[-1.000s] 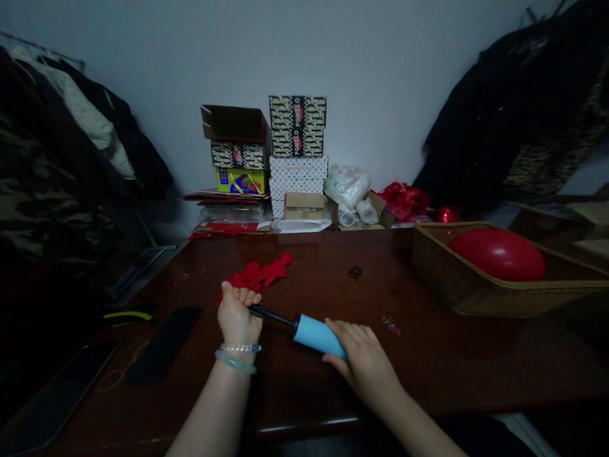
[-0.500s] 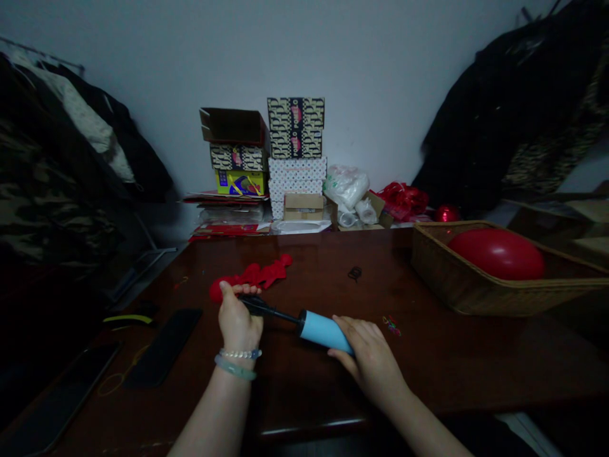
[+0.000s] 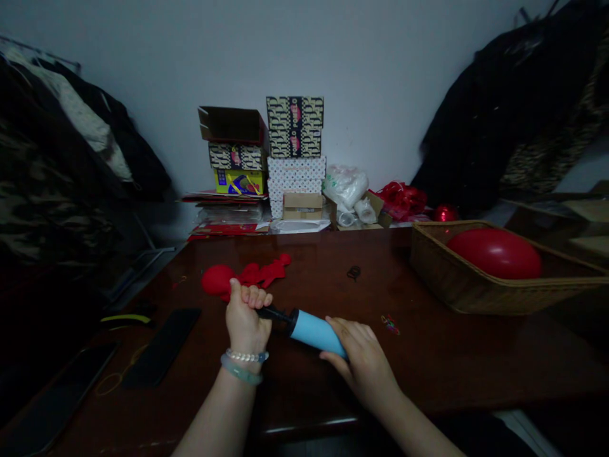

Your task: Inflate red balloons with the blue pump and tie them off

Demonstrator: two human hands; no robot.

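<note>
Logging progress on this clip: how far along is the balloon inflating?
Done: one full red balloon sits in the wicker basket. In hand: the left hand pinches a partly filled red balloon at the black pump nozzle; the right hand grips the blue barrel. Left: its far end lies limp on the table.

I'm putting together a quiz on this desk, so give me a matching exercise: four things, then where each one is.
Things:
1. Large red balloon
2. Blue hand pump
3. Partly inflated red balloon
4. Patterned boxes

Places:
A. Under the right hand
B. Stacked against the wall
C. In the wicker basket
D. Gripped in the left hand

Pairs: 1C, 2A, 3D, 4B
</note>
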